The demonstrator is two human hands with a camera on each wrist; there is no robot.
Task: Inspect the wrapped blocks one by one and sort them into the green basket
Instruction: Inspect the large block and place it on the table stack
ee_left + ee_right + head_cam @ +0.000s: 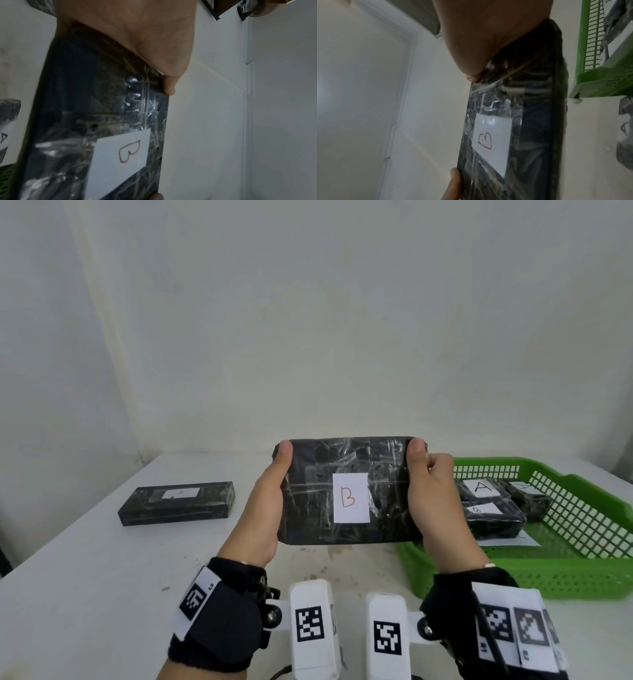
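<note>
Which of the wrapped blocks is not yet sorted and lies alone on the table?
The block with the A label, flat on the white table at the left. The B block is held up by both hands; the others lie in the green basket.

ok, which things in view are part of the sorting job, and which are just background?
Job:
- B block, held up by left hand and right hand
- A block on the table
- green basket, blocks already inside

Background:
- table
- wall
- wrist cameras
</note>
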